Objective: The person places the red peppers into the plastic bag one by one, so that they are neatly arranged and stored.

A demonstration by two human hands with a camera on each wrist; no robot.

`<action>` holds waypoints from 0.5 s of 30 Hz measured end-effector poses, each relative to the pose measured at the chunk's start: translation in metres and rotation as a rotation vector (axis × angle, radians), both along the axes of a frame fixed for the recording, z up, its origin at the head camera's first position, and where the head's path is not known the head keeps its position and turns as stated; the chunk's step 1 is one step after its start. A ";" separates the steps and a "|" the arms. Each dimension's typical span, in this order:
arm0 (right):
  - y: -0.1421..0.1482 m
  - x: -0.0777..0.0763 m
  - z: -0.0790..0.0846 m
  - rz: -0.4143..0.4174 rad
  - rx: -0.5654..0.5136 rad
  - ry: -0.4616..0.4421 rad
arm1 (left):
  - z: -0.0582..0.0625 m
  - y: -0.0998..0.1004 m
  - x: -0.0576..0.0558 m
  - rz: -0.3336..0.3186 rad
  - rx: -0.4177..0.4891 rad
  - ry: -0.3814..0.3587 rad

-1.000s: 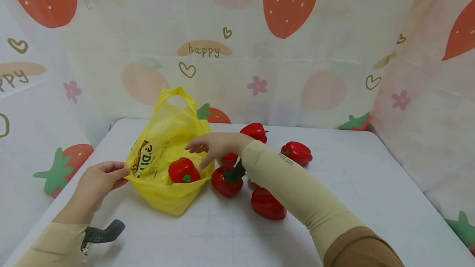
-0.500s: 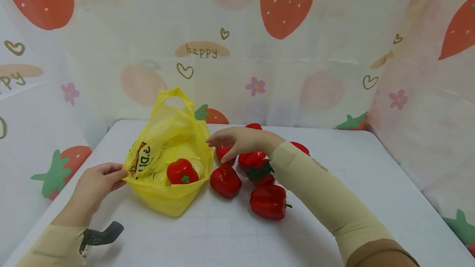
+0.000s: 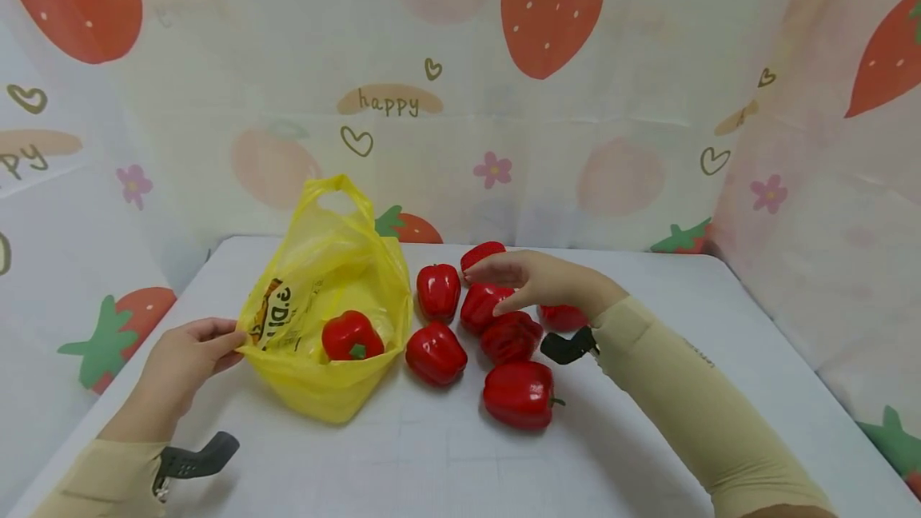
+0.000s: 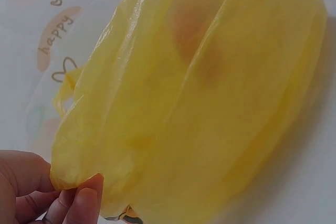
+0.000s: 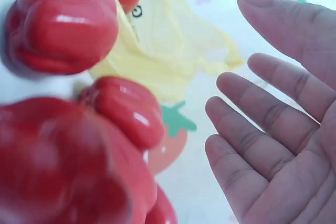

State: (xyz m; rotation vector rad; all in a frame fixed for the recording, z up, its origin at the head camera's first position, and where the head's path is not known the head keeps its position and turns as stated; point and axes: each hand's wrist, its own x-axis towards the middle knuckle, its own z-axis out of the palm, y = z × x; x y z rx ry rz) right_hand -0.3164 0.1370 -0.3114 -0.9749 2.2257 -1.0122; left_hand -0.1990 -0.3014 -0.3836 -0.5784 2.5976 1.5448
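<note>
My left hand (image 3: 197, 354) pinches the left rim of a yellow plastic bag (image 3: 324, 390) between thumb and fingers, and the bag's mouth gapes toward me. Inside it lies one red bell pepper (image 3: 351, 336); through the plastic it shows as a dim reddish patch in the left wrist view. Over a group of several red bell peppers (image 3: 436, 354) to the bag's right hovers my right hand (image 3: 550, 282), holding nothing. Its fingers (image 5: 262, 114) are spread and nearly straight in the right wrist view, with peppers (image 5: 68, 24) beside them. The hand partly hides the peppers at the back.
The peppers stand close together on a white-covered table (image 3: 403, 470), the nearest one (image 3: 520, 396) with its stem to the right. A strawberry-print cloth (image 3: 460, 46) hangs behind and at both sides. A dark wrist mount (image 3: 197, 454) juts from the left forearm.
My right hand has moved right from above the bag's mouth to over the peppers, uncovering those closest to the bag. The left hand and the bag have stayed in place.
</note>
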 end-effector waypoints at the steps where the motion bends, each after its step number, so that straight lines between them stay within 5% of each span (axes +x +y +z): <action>1: 0.006 0.000 -0.001 -0.010 -0.008 0.004 | 0.000 0.000 0.000 -0.003 0.001 0.003; 10: 0.056 -0.003 -0.010 -0.141 -0.051 0.040 | 0.000 -0.003 0.002 -0.041 0.052 0.108; 15: 0.080 -0.008 -0.019 -0.203 -0.067 0.025 | -0.001 -0.003 0.003 -0.037 0.050 0.108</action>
